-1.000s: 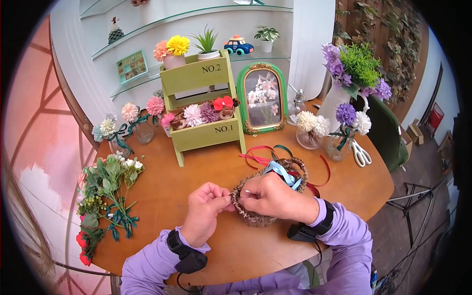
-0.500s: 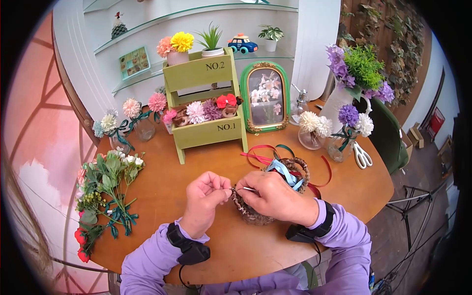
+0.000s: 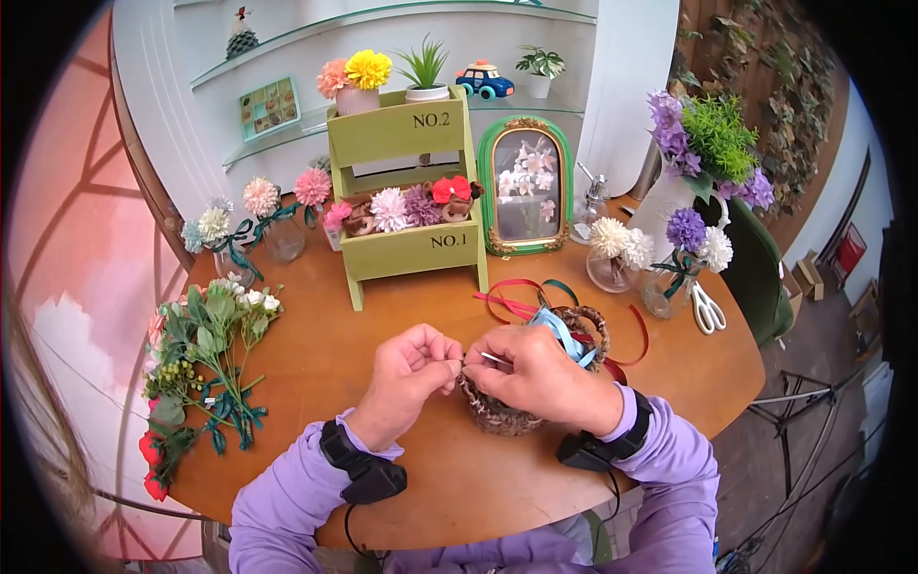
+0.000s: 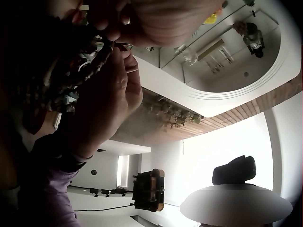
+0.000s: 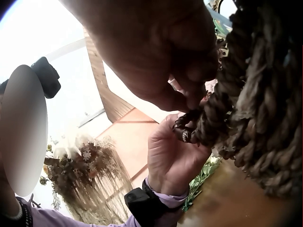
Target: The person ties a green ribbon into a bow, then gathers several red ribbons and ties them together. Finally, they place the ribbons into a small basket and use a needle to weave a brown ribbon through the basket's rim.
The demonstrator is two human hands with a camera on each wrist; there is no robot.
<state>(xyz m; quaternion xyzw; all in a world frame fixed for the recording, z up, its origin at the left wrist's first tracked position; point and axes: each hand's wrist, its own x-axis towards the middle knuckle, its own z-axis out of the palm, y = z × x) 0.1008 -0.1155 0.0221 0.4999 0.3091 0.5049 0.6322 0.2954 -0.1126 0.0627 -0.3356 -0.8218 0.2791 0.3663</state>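
Observation:
A brown braided basket (image 3: 502,418) sits on the table in front of the person, partly covered by the right hand. Light blue ribbon (image 3: 566,335) lies in its opening. The left hand (image 3: 406,375) pinches the basket's left edge between thumb and fingers. Right beside those fingertips, the right hand (image 3: 547,378) has its thumb and fingers pinched at the same edge, with a thin white stick (image 3: 495,360) between its fingers. In the right wrist view the thick twisted strands (image 5: 265,109) fill the right side, and both hands meet at a small dark loop (image 5: 182,130).
Red ribbon (image 3: 639,356) curls beside the basket. Artificial flowers (image 3: 215,335) lie at the table's left. Behind stand a green two-tier stand (image 3: 411,256), a green picture frame (image 3: 486,191) and glass vases (image 3: 607,273) of flowers. White scissors (image 3: 708,311) lie at the right.
The right fingertips have moved left, from over the basket's opening to beside the left fingertips at its edge. The left hand keeps its pinch. The head view has shifted slightly.

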